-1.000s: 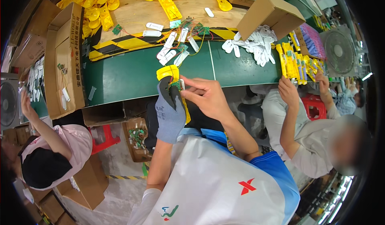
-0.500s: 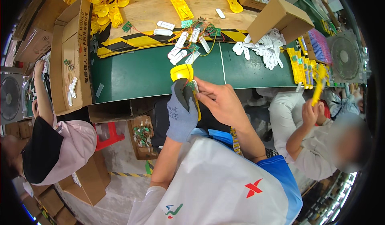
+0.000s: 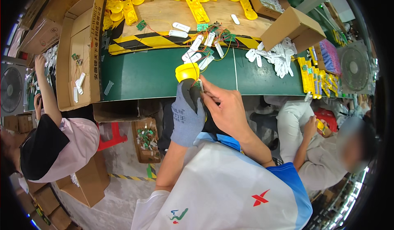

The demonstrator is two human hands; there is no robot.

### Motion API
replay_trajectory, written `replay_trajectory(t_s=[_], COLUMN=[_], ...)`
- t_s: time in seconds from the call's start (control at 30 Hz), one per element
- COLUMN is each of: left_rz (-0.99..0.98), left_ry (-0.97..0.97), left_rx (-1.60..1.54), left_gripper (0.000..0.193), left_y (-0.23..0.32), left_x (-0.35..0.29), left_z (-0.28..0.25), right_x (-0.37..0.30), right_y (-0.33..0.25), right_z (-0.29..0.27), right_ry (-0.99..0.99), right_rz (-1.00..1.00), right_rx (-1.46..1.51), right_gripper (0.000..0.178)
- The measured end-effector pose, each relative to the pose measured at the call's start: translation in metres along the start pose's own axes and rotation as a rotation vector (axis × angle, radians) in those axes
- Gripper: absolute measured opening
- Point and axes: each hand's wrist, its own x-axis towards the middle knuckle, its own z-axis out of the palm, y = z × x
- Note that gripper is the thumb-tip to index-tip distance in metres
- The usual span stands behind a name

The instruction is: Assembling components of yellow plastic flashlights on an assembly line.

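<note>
My left hand (image 3: 186, 111), in a grey-blue knitted work glove, is closed round a yellow plastic housing (image 3: 187, 71) with a wide rounded cup at its top. It holds the housing at the table's near edge, cup upward. A small green circuit board (image 3: 198, 85) with a pale part and a thin wire lies against the housing. The bare fingertips of my right hand (image 3: 227, 109) pinch at this board. The lower part of the housing is hidden behind the glove and my fingers.
On the green table (image 3: 139, 76) lie wired circuit boards with white cases (image 3: 192, 55). White plastic pieces (image 3: 281, 58) spill from a cardboard box (image 3: 292, 29). Yellow housings (image 3: 197, 8) cover the wooden board behind. A long carton (image 3: 78, 45) stands left. Co-workers sit on both sides.
The view has shifted slightly, moving the table items right. Both my hands stay at the housing, the right fingers close against the board. The right co-worker has lowered a yellow housing toward the lap.
</note>
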Motion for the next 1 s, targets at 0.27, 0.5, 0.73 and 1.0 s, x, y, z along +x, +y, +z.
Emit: replay_trajectory(t_s=[0.27,0.5,0.73,1.0], left_rz=[-0.06,-0.107,0.003,0.046], left_ry=[-0.039,-0.091,-0.122,-0.2], left_rx=[-0.22,-0.296,-0.16,-0.104], left_gripper=[0.033,0.029,0.027,0.028], left_y=[0.003,0.01,0.014,0.023], left_x=[0.004,0.005,0.015,0.032], left_z=[-0.003,0.006,0.024,0.058], right_x=[0.001,-0.014,-0.016,-0.014], right_y=[0.031,0.037,0.044,0.075], right_z=[-0.005,-0.003,-0.012,-0.028], right_ry=[-0.111,0.017,0.132,0.269], right_rz=[0.137,0.096,0.094,0.135], right_rx=[0.674,0.688,0.725,0.935], right_gripper=[0.04,0.039,0.036,0.032])
